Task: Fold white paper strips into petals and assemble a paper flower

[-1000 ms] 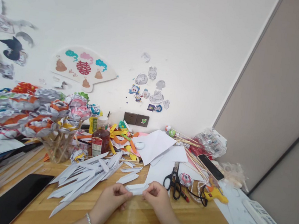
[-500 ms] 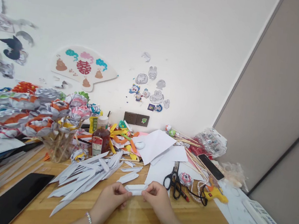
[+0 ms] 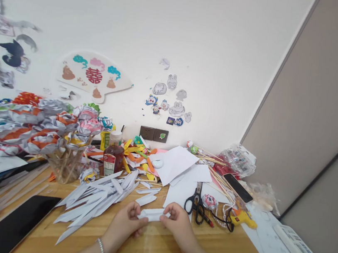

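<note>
Both of my hands pinch a small folded white paper strip (image 3: 153, 214) just above the wooden desk (image 3: 158, 250). My left hand (image 3: 125, 225) grips its left end with closed fingers. At the right end, my right hand (image 3: 178, 223) holds it the same way. A pile of similar pointed white paper strips (image 3: 98, 200) lies just left of my hands. Black scissors (image 3: 197, 204) rest on white paper sheets (image 3: 181, 172) a little beyond my right hand.
A black tablet (image 3: 13, 226) lies at the front left. Paper flowers on sticks (image 3: 31, 124) fill a glass at the left. A red-brown bottle (image 3: 113, 158), a yellow glue gun (image 3: 244, 218), a phone (image 3: 238, 187) and bamboo sticks (image 3: 221, 180) crowd the back and right.
My hands have shifted slightly with the paper strip between them, and the strip has turned a little. Everything else on the desk is where it was.
</note>
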Demonstrator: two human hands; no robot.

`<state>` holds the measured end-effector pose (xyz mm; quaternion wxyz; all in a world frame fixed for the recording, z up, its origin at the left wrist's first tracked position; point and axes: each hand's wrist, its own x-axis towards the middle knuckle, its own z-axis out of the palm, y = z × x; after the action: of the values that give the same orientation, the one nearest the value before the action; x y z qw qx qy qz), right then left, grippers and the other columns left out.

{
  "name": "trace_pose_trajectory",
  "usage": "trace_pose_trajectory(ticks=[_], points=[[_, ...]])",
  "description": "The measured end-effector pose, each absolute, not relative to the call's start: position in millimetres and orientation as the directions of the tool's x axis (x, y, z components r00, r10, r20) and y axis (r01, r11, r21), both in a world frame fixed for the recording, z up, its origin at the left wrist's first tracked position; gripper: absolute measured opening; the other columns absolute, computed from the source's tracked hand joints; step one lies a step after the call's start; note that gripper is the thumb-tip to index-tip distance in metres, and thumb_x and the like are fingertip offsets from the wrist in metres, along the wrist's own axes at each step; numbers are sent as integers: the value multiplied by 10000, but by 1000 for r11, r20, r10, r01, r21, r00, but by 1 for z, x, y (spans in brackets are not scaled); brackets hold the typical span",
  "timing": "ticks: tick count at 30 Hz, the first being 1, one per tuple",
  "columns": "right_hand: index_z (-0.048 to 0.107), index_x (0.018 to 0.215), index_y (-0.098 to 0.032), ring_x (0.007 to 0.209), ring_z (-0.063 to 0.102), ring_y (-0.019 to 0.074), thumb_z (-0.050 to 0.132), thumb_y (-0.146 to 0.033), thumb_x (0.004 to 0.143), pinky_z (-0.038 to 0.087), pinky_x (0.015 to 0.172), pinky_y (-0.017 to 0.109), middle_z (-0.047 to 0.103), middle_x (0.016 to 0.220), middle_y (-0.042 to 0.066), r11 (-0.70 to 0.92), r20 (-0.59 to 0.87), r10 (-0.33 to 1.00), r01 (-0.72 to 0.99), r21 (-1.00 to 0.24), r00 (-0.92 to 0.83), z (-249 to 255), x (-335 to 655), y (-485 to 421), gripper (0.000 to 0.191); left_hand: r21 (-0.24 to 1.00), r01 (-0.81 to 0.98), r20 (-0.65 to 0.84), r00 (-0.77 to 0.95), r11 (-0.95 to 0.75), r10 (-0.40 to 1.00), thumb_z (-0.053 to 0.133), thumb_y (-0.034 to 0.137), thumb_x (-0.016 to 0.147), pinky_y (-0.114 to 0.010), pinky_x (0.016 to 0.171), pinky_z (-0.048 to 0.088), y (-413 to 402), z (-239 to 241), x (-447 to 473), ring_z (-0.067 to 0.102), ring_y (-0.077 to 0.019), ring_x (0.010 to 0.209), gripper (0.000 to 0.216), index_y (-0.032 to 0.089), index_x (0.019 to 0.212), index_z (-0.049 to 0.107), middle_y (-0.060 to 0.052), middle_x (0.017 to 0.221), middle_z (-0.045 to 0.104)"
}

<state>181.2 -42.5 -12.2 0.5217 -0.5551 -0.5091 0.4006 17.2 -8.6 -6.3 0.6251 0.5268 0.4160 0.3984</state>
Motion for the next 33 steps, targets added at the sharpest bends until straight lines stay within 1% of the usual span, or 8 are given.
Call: trace_pose_trajectory(ticks=[5, 9, 12, 16, 21, 23, 28, 33], points=[[465, 669, -196, 463, 443, 97, 583, -215, 594, 306, 458, 206, 474, 534, -74, 70, 89, 986, 135, -988, 138, -14, 182, -42, 141, 990, -27, -123, 351, 141, 928, 737, 359, 482, -156, 306, 323, -6, -8, 18, 424, -64, 281, 469, 238, 632, 309, 136, 355, 472], [453, 678, -197, 466, 433, 90, 566, -178, 608, 299, 462, 198, 457, 532, -83, 95, 107, 990, 121, -988, 93, -13, 182, -45, 134, 984, 54, -175, 409, 167, 896, 718, 321, 517, -174, 334, 362, -6, -3, 15, 465, -83, 313, 418, 219, 769, 400, 122, 386, 523], [448, 689, -199, 470, 426, 86, 564, -167, 613, 299, 466, 195, 441, 537, -88, 103, 107, 993, 86, -991, 46, -12, 181, -46, 142, 981, 98, -195, 495, 168, 847, 712, 366, 546, -198, 389, 405, -7, -2, 13, 515, -100, 358, 424, 186, 832, 455, 84, 411, 571], [445, 716, -198, 468, 420, 80, 572, -166, 602, 316, 465, 195, 438, 567, -90, 95, 95, 995, 52, -994, 3, -15, 180, -46, 173, 982, 81, -186, 552, 170, 813, 731, 426, 530, -218, 443, 434, -7, -3, 11, 544, -103, 400, 441, 173, 785, 476, 51, 464, 618], [415, 840, -213, 530, 470, 95, 606, -187, 635, 375, 497, 209, 564, 717, -51, 79, 79, 993, -13, -997, -84, -17, 177, -47, 281, 987, 75, -159, 570, 141, 806, 753, 455, 496, -222, 447, 431, -7, -4, 12, 549, -107, 418, 455, 187, 710, 453, 58, 460, 617], [426, 883, -209, 541, 487, 101, 625, -194, 644, 389, 513, 219, 583, 738, -41, 69, 68, 993, 6, -998, -99, -16, 176, -49, 311, 990, 83, -144, 582, 118, 800, 747, 468, 504, -219, 439, 421, -7, -4, 13, 540, -102, 411, 445, 189, 684, 450, 64, 448, 606], [480, 923, -182, 524, 490, 104, 653, -189, 634, 371, 523, 222, 560, 658, -55, 49, 42, 995, 71, -996, -88, -14, 175, -51, 336, 989, 113, -144, 595, 95, 790, 750, 477, 486, -218, 428, 403, -8, -5, 13, 530, -103, 409, 451, 188, 664, 453, 67, 445, 597], [518, 896, -178, 652, 534, 138, 672, -150, 599, 377, 601, 234, 594, 753, -27, 91, 81, 994, 135, -987, -77, -9, 173, -53, 336, 987, 132, -155, 592, 95, 791, 759, 442, 486, -222, 435, 400, -7, -8, 14, 521, -104, 412, 433, 188, 683, 469, 75, 442, 582]])
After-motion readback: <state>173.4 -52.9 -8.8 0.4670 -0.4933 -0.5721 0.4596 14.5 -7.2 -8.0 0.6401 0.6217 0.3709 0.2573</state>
